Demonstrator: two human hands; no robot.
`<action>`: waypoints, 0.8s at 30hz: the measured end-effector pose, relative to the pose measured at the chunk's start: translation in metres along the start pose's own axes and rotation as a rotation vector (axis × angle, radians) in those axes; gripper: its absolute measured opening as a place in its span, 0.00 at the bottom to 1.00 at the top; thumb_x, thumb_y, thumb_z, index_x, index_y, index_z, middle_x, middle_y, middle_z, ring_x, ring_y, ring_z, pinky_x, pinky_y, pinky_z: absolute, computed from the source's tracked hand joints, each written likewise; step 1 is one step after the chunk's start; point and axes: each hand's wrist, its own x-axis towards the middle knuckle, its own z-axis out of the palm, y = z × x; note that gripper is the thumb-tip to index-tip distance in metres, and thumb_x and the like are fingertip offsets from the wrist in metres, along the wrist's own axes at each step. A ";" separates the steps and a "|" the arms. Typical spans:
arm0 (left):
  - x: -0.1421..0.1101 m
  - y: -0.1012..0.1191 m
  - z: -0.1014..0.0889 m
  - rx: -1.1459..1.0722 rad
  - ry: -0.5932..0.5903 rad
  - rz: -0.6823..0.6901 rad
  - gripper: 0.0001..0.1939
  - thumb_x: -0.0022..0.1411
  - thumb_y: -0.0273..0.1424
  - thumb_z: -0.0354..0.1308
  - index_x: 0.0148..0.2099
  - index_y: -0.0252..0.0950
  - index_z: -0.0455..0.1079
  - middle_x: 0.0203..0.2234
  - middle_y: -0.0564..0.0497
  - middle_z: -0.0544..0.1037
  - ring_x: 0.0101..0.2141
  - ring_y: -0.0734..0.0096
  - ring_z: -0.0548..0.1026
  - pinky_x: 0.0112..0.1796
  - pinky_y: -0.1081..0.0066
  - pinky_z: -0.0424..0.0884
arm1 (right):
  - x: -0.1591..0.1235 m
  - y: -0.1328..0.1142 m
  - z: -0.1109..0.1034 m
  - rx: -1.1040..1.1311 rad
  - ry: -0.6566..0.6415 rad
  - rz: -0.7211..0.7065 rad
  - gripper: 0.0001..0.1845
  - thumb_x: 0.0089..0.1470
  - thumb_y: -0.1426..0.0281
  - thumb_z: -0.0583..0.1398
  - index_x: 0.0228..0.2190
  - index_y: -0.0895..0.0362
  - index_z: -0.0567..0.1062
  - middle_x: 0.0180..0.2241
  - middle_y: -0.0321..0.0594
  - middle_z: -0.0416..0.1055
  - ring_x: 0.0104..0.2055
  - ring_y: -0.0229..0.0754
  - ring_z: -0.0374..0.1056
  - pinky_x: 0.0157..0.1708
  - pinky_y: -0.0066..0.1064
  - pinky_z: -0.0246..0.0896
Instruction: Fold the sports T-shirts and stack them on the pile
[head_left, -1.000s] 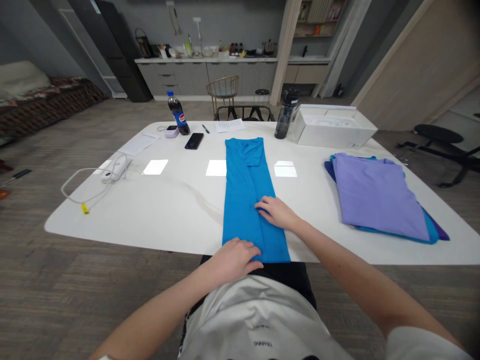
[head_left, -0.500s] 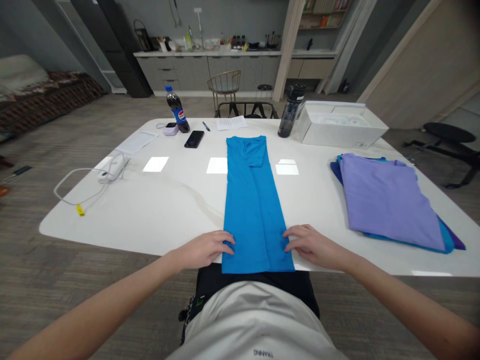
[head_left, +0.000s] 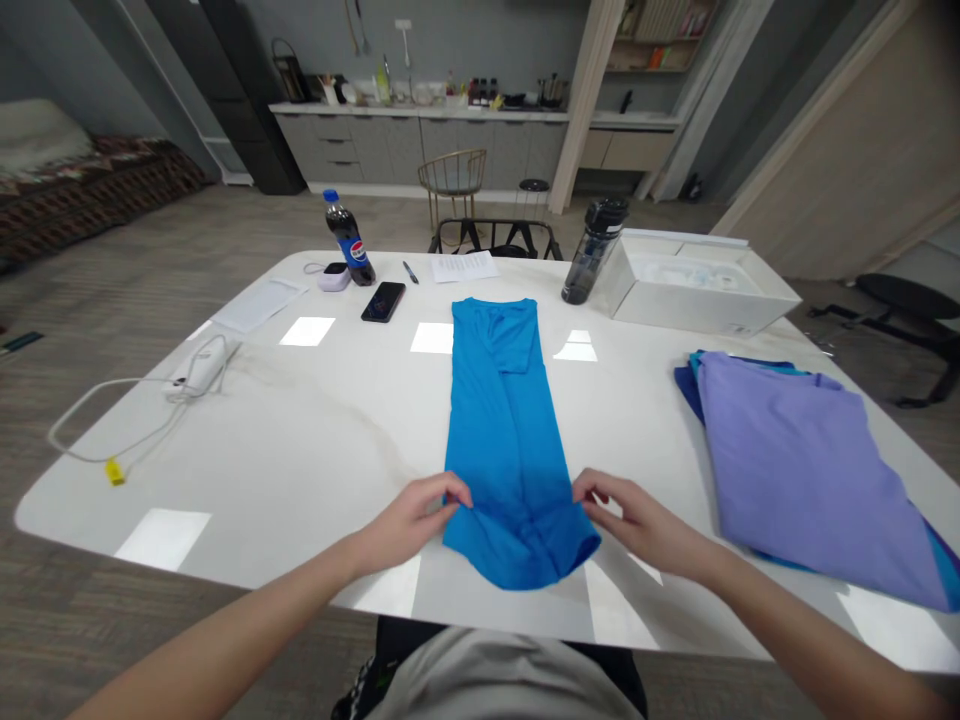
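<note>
On the counter (head_left: 300, 440), the blue shirt (head_left: 487, 430) has just been pinched up by left hand (head_left: 411, 518) and right hand (head_left: 641, 520), so the near end's loose.

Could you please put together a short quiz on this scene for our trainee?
1. What colour is the top garment of the pile on the right?
a) orange
b) lavender
c) green

2. True or false: the left hand is holding the cola bottle.

3. Fill in the blank: the tall dark tumbler stands beside an open white ____.

Key:
1. b
2. False; it pinches the near part of the blue shirt, at its left edge.
3. box
</note>
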 end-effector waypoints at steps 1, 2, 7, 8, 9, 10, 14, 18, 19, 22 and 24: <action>0.019 0.004 -0.010 -0.095 0.093 -0.027 0.12 0.72 0.39 0.53 0.45 0.38 0.73 0.40 0.48 0.77 0.42 0.66 0.75 0.44 0.68 0.70 | 0.020 -0.002 -0.014 0.058 0.079 -0.002 0.15 0.69 0.55 0.54 0.40 0.52 0.73 0.38 0.41 0.73 0.38 0.43 0.67 0.38 0.34 0.62; 0.041 0.006 -0.022 -0.186 0.188 -0.041 0.11 0.70 0.40 0.56 0.44 0.37 0.73 0.38 0.49 0.77 0.39 0.67 0.74 0.42 0.69 0.69 | 0.043 -0.001 -0.028 0.111 0.161 -0.018 0.16 0.67 0.54 0.55 0.40 0.52 0.73 0.37 0.41 0.73 0.38 0.43 0.67 0.37 0.34 0.62; 0.163 -0.020 -0.084 -0.528 0.440 -0.091 0.15 0.60 0.38 0.63 0.47 0.38 0.72 0.37 0.51 0.77 0.37 0.70 0.74 0.39 0.70 0.70 | 0.172 0.042 -0.073 0.207 0.516 0.042 0.19 0.59 0.49 0.58 0.34 0.53 0.71 0.30 0.37 0.71 0.32 0.42 0.66 0.35 0.34 0.61; 0.183 -0.030 -0.093 -0.536 0.456 -0.180 0.16 0.59 0.38 0.62 0.48 0.37 0.71 0.37 0.50 0.77 0.36 0.69 0.75 0.39 0.70 0.70 | 0.193 0.055 -0.075 0.123 0.535 0.123 0.21 0.61 0.49 0.56 0.31 0.53 0.71 0.28 0.38 0.71 0.32 0.43 0.66 0.35 0.34 0.60; 0.200 -0.041 -0.101 -0.500 0.493 -0.271 0.19 0.59 0.39 0.62 0.51 0.37 0.70 0.39 0.48 0.77 0.36 0.68 0.75 0.38 0.69 0.70 | 0.210 0.067 -0.075 0.007 0.533 0.211 0.24 0.63 0.49 0.53 0.27 0.54 0.71 0.27 0.40 0.71 0.32 0.45 0.67 0.35 0.35 0.60; 0.214 -0.052 -0.107 -0.427 0.533 -0.345 0.23 0.59 0.39 0.62 0.54 0.37 0.69 0.40 0.46 0.78 0.36 0.67 0.75 0.38 0.69 0.70 | 0.224 0.078 -0.073 -0.110 0.527 0.292 0.26 0.64 0.49 0.51 0.24 0.54 0.70 0.27 0.42 0.72 0.33 0.47 0.68 0.36 0.35 0.59; 0.240 -0.088 -0.114 0.083 0.637 -0.345 0.29 0.58 0.33 0.65 0.61 0.38 0.66 0.43 0.45 0.78 0.37 0.64 0.76 0.40 0.66 0.70 | 0.250 0.108 -0.060 -0.455 0.573 0.417 0.24 0.63 0.49 0.55 0.29 0.54 0.75 0.32 0.47 0.75 0.37 0.51 0.70 0.34 0.35 0.55; 0.247 -0.095 -0.115 0.326 0.653 -0.199 0.17 0.63 0.30 0.60 0.54 0.42 0.72 0.40 0.48 0.78 0.35 0.66 0.76 0.41 0.66 0.71 | 0.259 0.116 -0.061 -0.492 0.595 0.329 0.13 0.59 0.58 0.61 0.32 0.54 0.74 0.32 0.42 0.74 0.34 0.46 0.68 0.32 0.33 0.53; 0.250 -0.092 -0.116 0.327 0.655 -0.147 0.15 0.64 0.30 0.59 0.53 0.42 0.73 0.40 0.49 0.78 0.34 0.67 0.76 0.41 0.66 0.71 | 0.262 0.113 -0.065 -0.460 0.603 0.283 0.13 0.59 0.58 0.60 0.30 0.54 0.73 0.30 0.41 0.73 0.32 0.45 0.67 0.32 0.33 0.53; 0.267 -0.081 -0.127 0.308 0.667 0.016 0.15 0.66 0.32 0.58 0.54 0.44 0.72 0.41 0.51 0.78 0.34 0.69 0.75 0.42 0.67 0.72 | 0.276 0.102 -0.082 -0.361 0.683 0.107 0.16 0.60 0.55 0.59 0.29 0.54 0.71 0.27 0.38 0.70 0.30 0.44 0.65 0.33 0.33 0.55; 0.285 -0.078 -0.138 0.295 0.702 0.074 0.15 0.66 0.33 0.58 0.55 0.44 0.71 0.43 0.51 0.78 0.35 0.69 0.75 0.43 0.67 0.72 | 0.290 0.096 -0.094 -0.320 0.767 0.043 0.17 0.61 0.53 0.57 0.32 0.54 0.72 0.28 0.38 0.70 0.31 0.44 0.64 0.34 0.33 0.56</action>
